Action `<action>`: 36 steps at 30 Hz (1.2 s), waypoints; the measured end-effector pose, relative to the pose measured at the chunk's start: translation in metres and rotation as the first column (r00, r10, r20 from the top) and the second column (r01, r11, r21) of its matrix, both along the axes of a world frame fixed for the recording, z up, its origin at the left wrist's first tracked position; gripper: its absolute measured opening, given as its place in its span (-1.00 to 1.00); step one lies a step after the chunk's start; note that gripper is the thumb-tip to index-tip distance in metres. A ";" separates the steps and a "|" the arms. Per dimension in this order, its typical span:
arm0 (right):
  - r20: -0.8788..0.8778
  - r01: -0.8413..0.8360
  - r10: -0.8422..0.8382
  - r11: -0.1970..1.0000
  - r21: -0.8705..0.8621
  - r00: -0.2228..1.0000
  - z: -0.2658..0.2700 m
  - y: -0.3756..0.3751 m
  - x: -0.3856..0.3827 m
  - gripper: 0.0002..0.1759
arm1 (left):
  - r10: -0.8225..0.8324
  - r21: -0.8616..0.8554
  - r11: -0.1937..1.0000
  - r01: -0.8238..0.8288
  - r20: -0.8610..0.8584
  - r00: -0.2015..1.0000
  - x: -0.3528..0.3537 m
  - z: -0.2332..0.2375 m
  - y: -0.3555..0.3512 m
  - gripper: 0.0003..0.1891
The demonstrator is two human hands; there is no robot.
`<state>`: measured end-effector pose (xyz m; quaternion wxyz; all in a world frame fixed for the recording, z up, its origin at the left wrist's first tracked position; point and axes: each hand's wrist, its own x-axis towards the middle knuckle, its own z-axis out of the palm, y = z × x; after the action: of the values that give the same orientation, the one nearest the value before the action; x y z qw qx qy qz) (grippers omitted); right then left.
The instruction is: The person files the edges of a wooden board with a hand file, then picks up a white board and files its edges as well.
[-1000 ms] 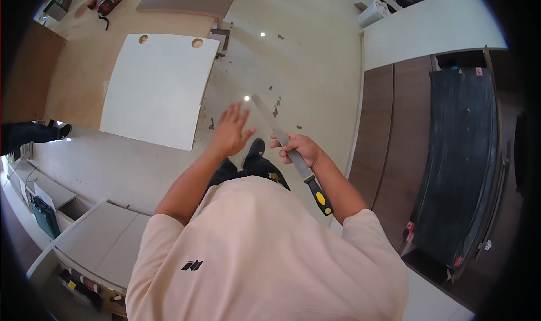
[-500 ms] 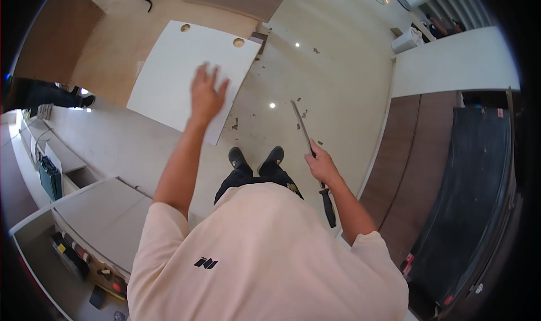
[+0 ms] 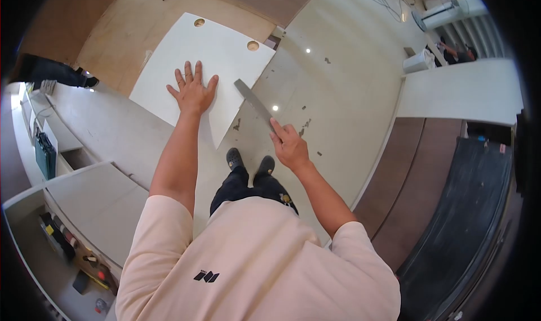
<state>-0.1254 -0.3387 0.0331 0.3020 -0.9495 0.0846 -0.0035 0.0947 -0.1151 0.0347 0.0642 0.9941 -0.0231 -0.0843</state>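
The left hand [image 3: 191, 93] lies flat, palm down, on a white board [image 3: 222, 53] in the upper middle of the frame. Its fingers [image 3: 183, 77] are spread wide, pointing toward the top, and hold nothing. The right hand [image 3: 290, 146], just right of centre, has its fingers [image 3: 280, 130] closed around a flat metal file [image 3: 253, 104]. The handle end is hidden under the hand. The file's long axis runs on a diagonal from the right hand up toward the upper left. Its blunt tip points at the left hand and reaches past the board's right edge, ending near that hand but apart from it. Whether the blade touches the board cannot be told. Two round holes [image 3: 252, 45] sit along the board's far edge. The board rests on a sheet of plywood [image 3: 121, 39] at the upper left, with its near corner jutting out over the pale floor [image 3: 338, 90]. The person's dark shoes [image 3: 234, 157] stand on the floor just below that corner. A grey cabinet [image 3: 96, 205] fills the lower left, and a dark sheet [image 3: 468, 208] leans at the right.
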 end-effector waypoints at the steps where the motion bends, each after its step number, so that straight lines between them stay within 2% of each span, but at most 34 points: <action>1: -0.019 -0.027 0.027 0.999 -0.033 0.999 0.000 -0.003 -0.001 -0.52 | 0.036 -0.004 0.999 -0.036 -0.021 0.999 -0.002 0.000 -0.002 -0.19; 4: -0.045 -0.078 0.074 0.993 -0.083 0.996 0.000 -0.012 -0.003 -0.54 | 0.029 0.026 0.999 -0.030 0.019 0.999 -0.004 -0.006 -0.002 -0.20; 6: 0.001 -0.109 0.109 0.990 -0.086 0.994 -0.009 -0.013 0.010 -0.55 | 0.020 0.041 0.999 -0.022 0.040 0.999 -0.005 -0.010 -0.002 -0.21; 10: 0.078 -0.118 0.132 0.980 -0.157 0.988 -0.014 0.000 0.077 -0.54 | -0.007 0.057 0.998 0.001 0.102 0.995 -0.007 -0.018 0.000 -0.27; 13: 0.052 -0.151 0.164 0.970 -0.191 0.985 -0.005 -0.007 0.078 -0.54 | 0.002 0.014 1.000 -0.004 0.120 0.993 -0.006 -0.021 0.001 -0.29; 16: -0.036 -0.164 0.162 0.983 -0.086 0.986 0.003 -0.022 0.023 -0.55 | 0.142 0.044 0.987 -0.153 0.192 0.971 -0.003 -0.038 -0.001 -0.28; 19: -0.054 -0.173 0.170 0.983 -0.055 0.984 -0.004 -0.021 0.014 -0.55 | 0.108 -0.030 0.994 -0.105 0.165 0.980 -0.004 -0.030 0.000 -0.27; 22: 0.106 -0.178 0.191 0.976 -0.124 0.976 -0.029 -0.005 0.070 -0.52 | 0.083 0.022 0.996 -0.087 0.162 0.983 -0.005 -0.029 0.001 -0.27; 25: 0.056 -0.159 0.169 0.976 -0.149 0.984 -0.003 0.002 0.088 -0.54 | 0.098 -0.040 0.995 -0.093 0.171 0.980 -0.005 -0.030 0.001 -0.27; 28: -0.030 -0.153 0.152 0.988 -0.031 0.988 0.007 -0.007 0.023 -0.57 | 0.096 0.003 0.995 -0.098 0.151 0.984 -0.003 -0.032 0.001 -0.28; 31: -0.072 -0.191 0.187 0.980 -0.054 0.980 0.002 -0.006 0.009 -0.58 | 0.094 -0.037 0.995 -0.089 0.154 0.984 -0.004 -0.033 0.003 -0.29; 34: 0.056 -0.175 0.183 0.976 -0.129 0.981 -0.018 0.004 0.070 -0.52 | 0.086 -0.011 0.996 -0.085 0.130 0.988 -0.004 -0.030 0.002 -0.30; 36: 0.045 -0.150 0.158 0.977 -0.152 0.986 -0.010 0.001 0.089 -0.52 | 0.088 -0.024 0.996 -0.085 0.149 0.985 -0.002 -0.036 0.005 -0.29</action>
<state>-0.0366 -0.3380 0.0229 0.2322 -0.9726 0.0015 -0.0134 0.0932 -0.1100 -0.0009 0.0745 0.9971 0.0147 -0.0065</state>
